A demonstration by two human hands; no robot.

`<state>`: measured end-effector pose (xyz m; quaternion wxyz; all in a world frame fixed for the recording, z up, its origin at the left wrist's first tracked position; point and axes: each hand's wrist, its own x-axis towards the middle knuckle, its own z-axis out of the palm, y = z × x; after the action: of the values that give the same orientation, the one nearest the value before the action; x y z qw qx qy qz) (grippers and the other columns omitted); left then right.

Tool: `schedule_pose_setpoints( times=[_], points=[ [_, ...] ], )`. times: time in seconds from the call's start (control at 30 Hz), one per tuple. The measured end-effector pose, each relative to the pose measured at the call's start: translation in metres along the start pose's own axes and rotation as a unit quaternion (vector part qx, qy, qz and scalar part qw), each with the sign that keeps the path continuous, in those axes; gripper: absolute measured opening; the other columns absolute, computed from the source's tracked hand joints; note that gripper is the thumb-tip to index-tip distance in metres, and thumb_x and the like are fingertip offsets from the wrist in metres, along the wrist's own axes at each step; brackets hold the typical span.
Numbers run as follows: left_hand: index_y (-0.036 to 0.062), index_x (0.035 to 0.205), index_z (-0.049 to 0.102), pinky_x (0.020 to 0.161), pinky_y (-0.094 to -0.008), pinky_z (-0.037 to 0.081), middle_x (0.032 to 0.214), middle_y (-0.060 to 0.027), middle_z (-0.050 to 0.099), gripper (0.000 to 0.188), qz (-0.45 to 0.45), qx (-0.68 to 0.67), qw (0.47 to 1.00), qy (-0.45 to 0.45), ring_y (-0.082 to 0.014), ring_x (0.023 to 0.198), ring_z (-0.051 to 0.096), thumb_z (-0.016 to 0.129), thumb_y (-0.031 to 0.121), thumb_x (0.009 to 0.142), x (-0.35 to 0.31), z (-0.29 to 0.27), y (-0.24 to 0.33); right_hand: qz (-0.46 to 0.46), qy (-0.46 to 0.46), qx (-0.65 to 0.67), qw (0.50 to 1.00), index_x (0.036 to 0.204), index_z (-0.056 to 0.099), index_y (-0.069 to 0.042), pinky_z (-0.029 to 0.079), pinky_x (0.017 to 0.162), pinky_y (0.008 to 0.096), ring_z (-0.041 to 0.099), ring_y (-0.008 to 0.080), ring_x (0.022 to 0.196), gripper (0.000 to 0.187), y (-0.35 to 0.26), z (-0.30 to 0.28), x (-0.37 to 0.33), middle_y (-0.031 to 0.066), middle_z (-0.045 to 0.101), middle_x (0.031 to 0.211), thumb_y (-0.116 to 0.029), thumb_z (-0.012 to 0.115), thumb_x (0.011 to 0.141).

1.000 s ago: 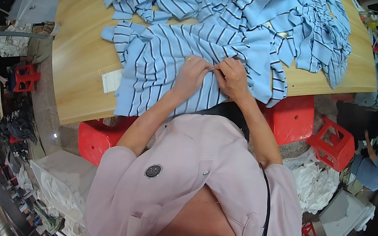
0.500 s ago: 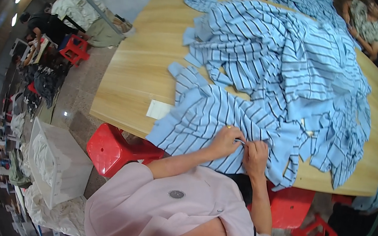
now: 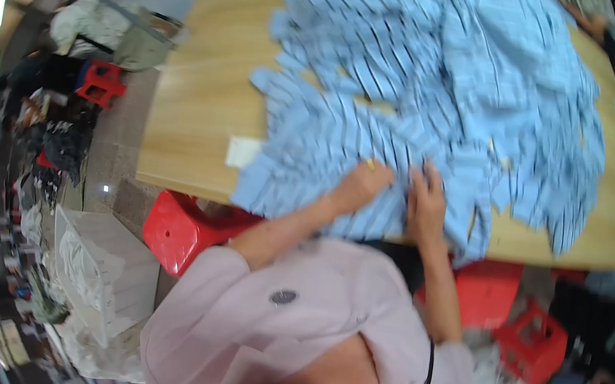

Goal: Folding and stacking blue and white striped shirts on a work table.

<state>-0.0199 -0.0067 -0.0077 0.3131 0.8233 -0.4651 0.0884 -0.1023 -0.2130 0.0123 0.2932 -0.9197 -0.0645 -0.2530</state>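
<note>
Left hand (image 3: 362,187) and right hand (image 3: 425,204) side by side, fingers pinching striped blue garment (image 3: 313,153) on wooden tabletop (image 3: 192,111).

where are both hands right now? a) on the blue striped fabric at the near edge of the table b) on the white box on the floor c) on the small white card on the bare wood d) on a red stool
a: the left hand and the right hand both rest close together on the blue striped fabric at the near edge of the wooden table.
</note>
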Motion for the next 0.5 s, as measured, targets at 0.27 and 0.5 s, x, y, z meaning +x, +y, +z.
schedule_pose_setpoints(
  times=[0.27, 0.5],
  points=[
    [0.0050, 0.106, 0.069, 0.090, -0.0461, 0.051, 0.107, -0.0097, 0.069, 0.024, 0.060, -0.025, 0.998, -0.016, -0.0315, 0.102, 0.068, 0.068, 0.002, 0.082, 0.006, -0.038, 0.014, 0.026, 0.008, -0.044, 0.999, 0.123, 0.072, -0.008, 0.061, 0.080, 0.0448, 0.071, 0.0362, 0.094, 0.044, 0.019, -0.002, 0.028, 0.0128, 0.067, 0.112, 0.009, 0.066, 0.084],
    [0.0105, 0.092, 0.066, 0.082, -0.0444, 0.045, 0.094, -0.0057, 0.064, 0.016, -0.020, 0.046, 0.999, -0.011, -0.0281, 0.090, 0.064, 0.079, 0.019, 0.089, 0.001, -0.030, 0.039, 0.041, 0.042, -0.039, 0.998, 0.098, 0.070, -0.003, 0.058, 0.074, 0.0416, 0.071, 0.0335, 0.089, 0.015, 0.013, -0.041, -0.002, 0.0119, 0.069, 0.103, 0.004, 0.073, 0.085]
  ],
)
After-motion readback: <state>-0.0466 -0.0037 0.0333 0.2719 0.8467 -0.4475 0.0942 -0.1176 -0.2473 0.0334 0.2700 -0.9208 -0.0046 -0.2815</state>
